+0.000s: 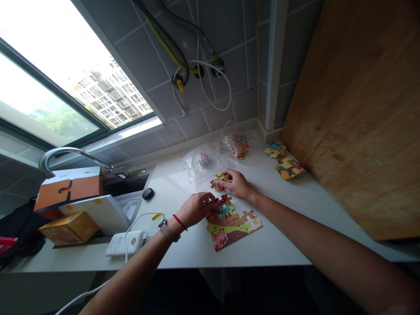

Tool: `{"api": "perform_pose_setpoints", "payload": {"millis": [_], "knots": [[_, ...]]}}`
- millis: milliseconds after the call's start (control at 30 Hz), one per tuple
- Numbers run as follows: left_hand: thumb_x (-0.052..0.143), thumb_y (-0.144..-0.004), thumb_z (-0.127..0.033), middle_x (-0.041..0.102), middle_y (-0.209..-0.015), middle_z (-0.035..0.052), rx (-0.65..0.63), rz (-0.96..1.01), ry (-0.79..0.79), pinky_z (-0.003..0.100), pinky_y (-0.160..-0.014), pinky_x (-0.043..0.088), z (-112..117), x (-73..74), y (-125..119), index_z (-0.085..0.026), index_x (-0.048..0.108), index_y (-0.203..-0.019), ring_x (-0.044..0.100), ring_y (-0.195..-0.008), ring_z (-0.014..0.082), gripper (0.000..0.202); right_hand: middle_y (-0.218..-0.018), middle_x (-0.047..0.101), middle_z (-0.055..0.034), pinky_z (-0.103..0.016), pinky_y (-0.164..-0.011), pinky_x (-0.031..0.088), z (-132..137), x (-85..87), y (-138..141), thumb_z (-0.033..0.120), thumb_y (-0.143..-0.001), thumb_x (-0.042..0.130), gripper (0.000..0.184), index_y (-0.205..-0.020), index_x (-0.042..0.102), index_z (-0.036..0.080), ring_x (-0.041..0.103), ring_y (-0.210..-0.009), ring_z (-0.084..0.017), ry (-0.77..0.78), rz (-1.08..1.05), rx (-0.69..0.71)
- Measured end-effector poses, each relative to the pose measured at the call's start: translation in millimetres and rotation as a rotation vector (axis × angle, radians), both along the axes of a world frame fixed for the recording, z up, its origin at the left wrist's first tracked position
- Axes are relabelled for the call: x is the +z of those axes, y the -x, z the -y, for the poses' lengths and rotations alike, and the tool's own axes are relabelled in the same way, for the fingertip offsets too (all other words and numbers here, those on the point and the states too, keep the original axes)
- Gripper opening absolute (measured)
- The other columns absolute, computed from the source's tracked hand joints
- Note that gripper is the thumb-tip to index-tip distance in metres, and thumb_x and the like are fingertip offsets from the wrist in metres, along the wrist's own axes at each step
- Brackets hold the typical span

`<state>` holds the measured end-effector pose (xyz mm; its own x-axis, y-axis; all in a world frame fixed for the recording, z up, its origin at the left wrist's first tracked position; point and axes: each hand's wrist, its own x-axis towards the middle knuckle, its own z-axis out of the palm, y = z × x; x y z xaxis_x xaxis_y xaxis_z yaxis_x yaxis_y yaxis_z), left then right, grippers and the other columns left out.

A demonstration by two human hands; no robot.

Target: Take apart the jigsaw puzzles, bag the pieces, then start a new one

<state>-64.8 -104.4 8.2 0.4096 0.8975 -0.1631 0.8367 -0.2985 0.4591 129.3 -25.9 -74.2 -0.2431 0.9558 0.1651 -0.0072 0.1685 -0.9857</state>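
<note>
A partly joined jigsaw puzzle [231,225] lies on the white countertop, with a pink animal at its near corner and an uneven, knobbed far edge. My left hand [197,208], wearing a watch and a red cord at the wrist, is closed on a dark reddish puzzle piece [213,203] at the puzzle's upper left edge. The fingers partly hide that piece; whether it is locked in, I cannot tell. Just beyond the puzzle, my right hand [239,184] pinches a small group of puzzle pieces [219,181] at its right side, apart from the joined part.
Behind the hands lie a crumpled clear plastic bag [200,159] and a bagged stack of pieces [234,142]. Two more stacks [289,168] sit by the wooden board [354,122]. To the left are a white power bank [126,243], a black oval object [148,194], boxes [70,227] and a faucet [78,151].
</note>
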Motion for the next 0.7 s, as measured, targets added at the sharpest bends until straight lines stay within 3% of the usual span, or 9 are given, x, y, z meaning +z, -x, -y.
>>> {"api": "perform_pose_setpoints", "payload": {"millis": [233, 567, 700], "knots": [[0.066, -0.096, -0.031, 0.071, -0.088, 0.0026, -0.023, 0.042, -0.073, 0.027, -0.073, 0.045, -2, 1.5, -1, -0.021, 0.072, -0.090, 0.063, -0.077, 0.0170, 0.013, -0.083, 0.076, -0.0048, -0.031, -0.070, 0.056, 0, 1.6, -1, 0.045, -0.075, 0.081, 0.031, -0.088, 0.068, 0.019, 0.070, -0.074, -0.021, -0.045, 0.025, -0.016], [0.068, -0.095, -0.033, 0.072, -0.086, 0.0026, 0.025, 0.061, -0.123, 0.025, -0.069, 0.045, -8, 31.1, 13, -0.020, 0.074, -0.091, 0.061, -0.072, 0.0148, 0.015, -0.078, 0.072, -0.0018, -0.028, -0.068, 0.050, 1, 5.5, -2, 0.044, -0.074, 0.077, 0.030, -0.087, 0.067, 0.019, 0.064, -0.072, -0.018, -0.052, 0.043, -0.024], [0.065, -0.096, -0.035, 0.073, -0.088, 0.0036, 0.043, 0.054, -0.148, 0.026, -0.069, 0.046, -11, 41.2, 19, -0.020, 0.073, -0.091, 0.062, -0.072, 0.0153, 0.018, -0.076, 0.070, -0.0001, -0.027, -0.064, 0.051, 1, 7.8, -4, 0.044, -0.073, 0.076, 0.031, -0.087, 0.066, 0.019, 0.064, -0.067, -0.017, 0.009, -0.010, 0.061]]}}
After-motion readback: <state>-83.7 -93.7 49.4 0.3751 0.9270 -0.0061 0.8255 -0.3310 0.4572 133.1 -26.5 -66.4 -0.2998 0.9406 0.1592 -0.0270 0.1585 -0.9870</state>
